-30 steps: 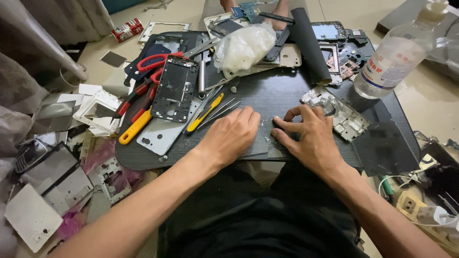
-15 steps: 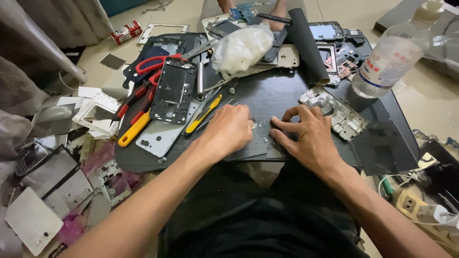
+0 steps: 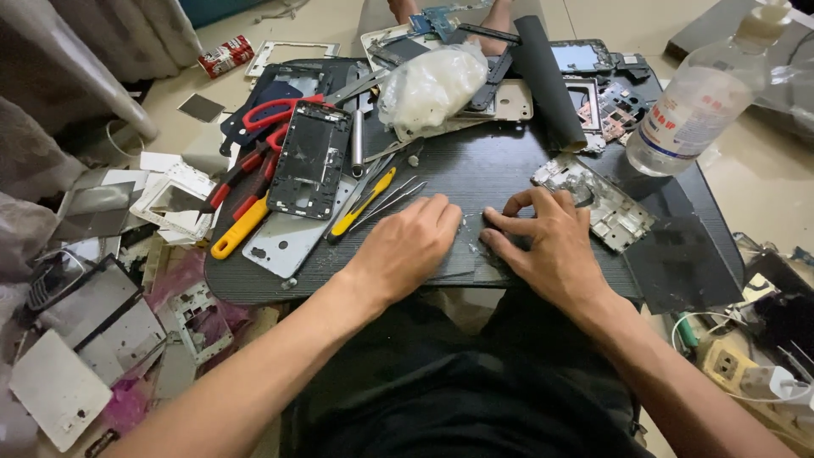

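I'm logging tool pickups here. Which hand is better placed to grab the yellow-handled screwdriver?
Left. The left hand lies just beside the yellow-handled screwdriver, while the right hand sits farther off, on the far side of the left hand.

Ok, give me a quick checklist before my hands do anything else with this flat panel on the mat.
1. Left hand flat on the dark panel: ok.
2. Right hand fingertips at the panel's edge: ok.
3. Panel lying fully on the mat: ok.
4. Yellow-handled tool close to the left hand: ok.
5. Clear bottle upright, away from both hands: ok.
6. Panel cracked or loose: cannot tell.
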